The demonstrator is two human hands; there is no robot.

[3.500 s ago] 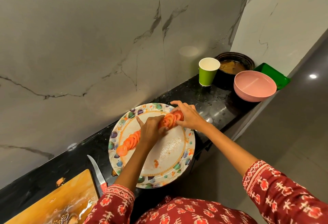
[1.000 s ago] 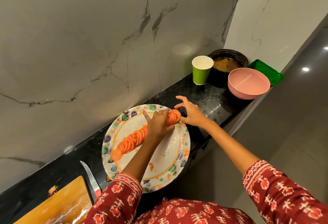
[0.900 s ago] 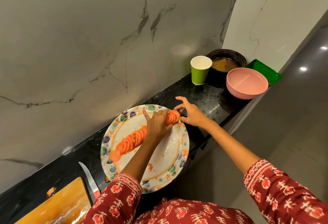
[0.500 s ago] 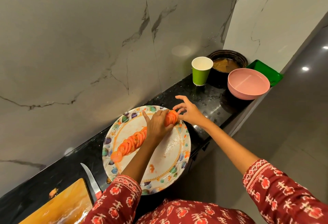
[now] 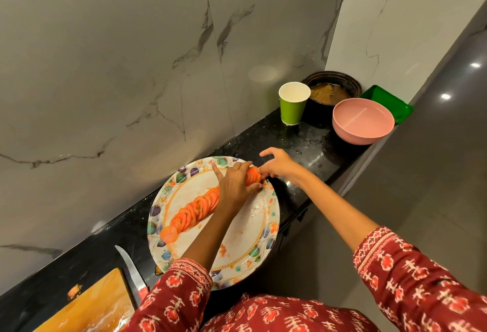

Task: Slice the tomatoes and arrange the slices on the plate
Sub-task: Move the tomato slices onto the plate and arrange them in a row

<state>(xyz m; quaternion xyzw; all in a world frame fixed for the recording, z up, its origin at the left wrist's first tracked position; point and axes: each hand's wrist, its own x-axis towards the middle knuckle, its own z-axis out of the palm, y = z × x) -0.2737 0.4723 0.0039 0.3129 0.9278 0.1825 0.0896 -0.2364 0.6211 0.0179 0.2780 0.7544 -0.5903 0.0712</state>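
Both hands meet over the far end of a row of tomato slices [image 5: 196, 208] on the plate [image 5: 245, 247]: the left hand [image 5: 233, 183] curls its fingers and thumb round the last bunch of slices [image 5: 253, 175], index finger lifted, while the right hand [image 5: 276, 165] pinches that same bunch from the other side, its remaining fingers spread above.

From the left edge, a wooden cutting board [image 5: 92, 305] lies on the black counter [image 5: 297, 142], wet with juice and carrying a small tomato scrap. Just beside it lies a knife [image 5: 131, 269], blade pointing away from the person. Next comes the patterned plate, where the overlapping slices run diagonally from its near left rim up to the hands. Further right stands a green paper cup [image 5: 293, 104], then a dark pot [image 5: 332, 90] with brownish contents, a pink bowl [image 5: 362, 121] in front of it, and a green tray [image 5: 390, 102] at the counter's end.
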